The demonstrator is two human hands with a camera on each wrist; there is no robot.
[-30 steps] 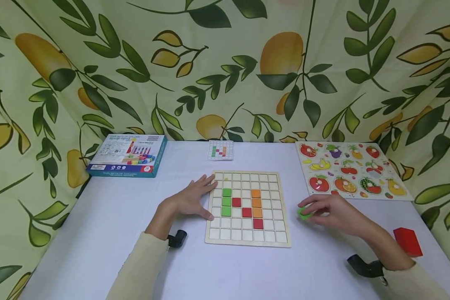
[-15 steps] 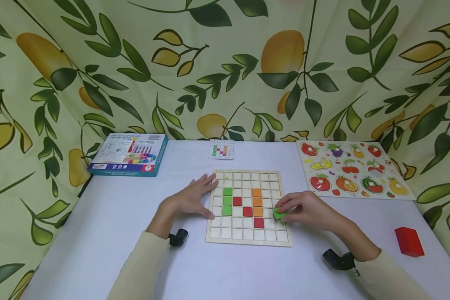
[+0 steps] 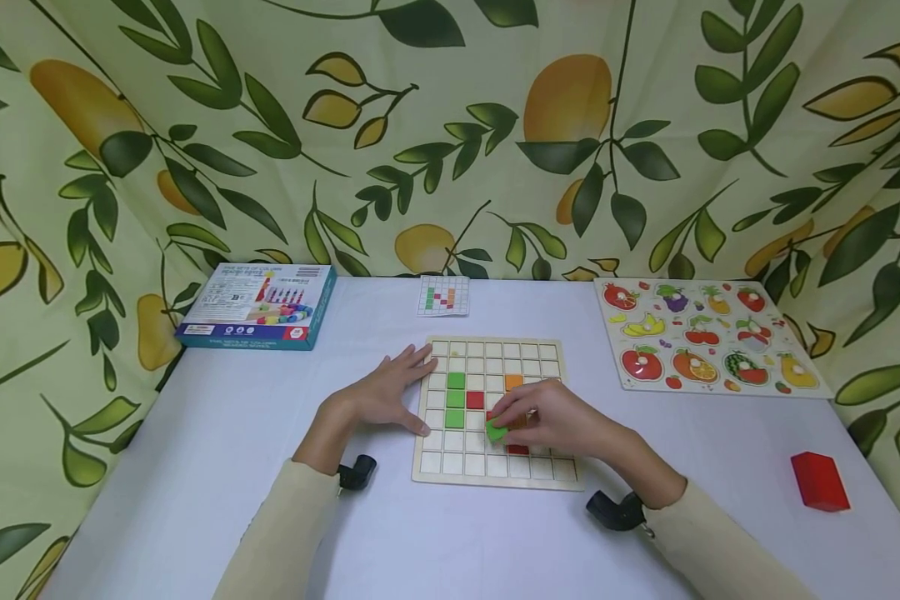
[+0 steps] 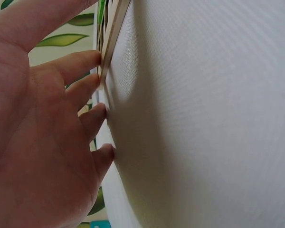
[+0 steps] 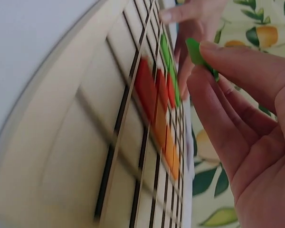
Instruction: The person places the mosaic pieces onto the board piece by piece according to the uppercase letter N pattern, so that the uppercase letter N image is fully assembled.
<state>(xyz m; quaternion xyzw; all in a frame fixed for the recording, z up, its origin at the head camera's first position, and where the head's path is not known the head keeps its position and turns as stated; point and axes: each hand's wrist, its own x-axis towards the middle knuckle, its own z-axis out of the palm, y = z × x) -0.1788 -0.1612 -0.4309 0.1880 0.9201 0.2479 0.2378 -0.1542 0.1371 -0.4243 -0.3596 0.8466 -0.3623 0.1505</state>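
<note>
A wooden grid board [image 3: 487,469] lies on the white table. Set in it are a column of green tiles [image 3: 455,398], red tiles [image 3: 475,401] on a diagonal and orange tiles [image 3: 513,382], partly hidden by my right hand [image 3: 555,419]. Between thumb and fingers that hand pinches a green square tile [image 3: 497,432], held over the board's middle. In the right wrist view the pinched green tile [image 5: 194,51] is raised off the grid. My left hand [image 3: 375,393] has its fingers spread, with fingertips and thumb at the board's left edge; in the left wrist view several fingertips [image 4: 97,114] show beside that edge.
A small card [image 3: 443,297] printed with a coloured grid lies behind the board. At the back left is a flat toy box [image 3: 255,307]. A fruit puzzle board [image 3: 708,333] is at the back right, and a red block [image 3: 819,482] sits near the right table edge.
My right hand has moved left with the green tile, from beside the board to over its middle. My left hand stays at the board's left edge.
</note>
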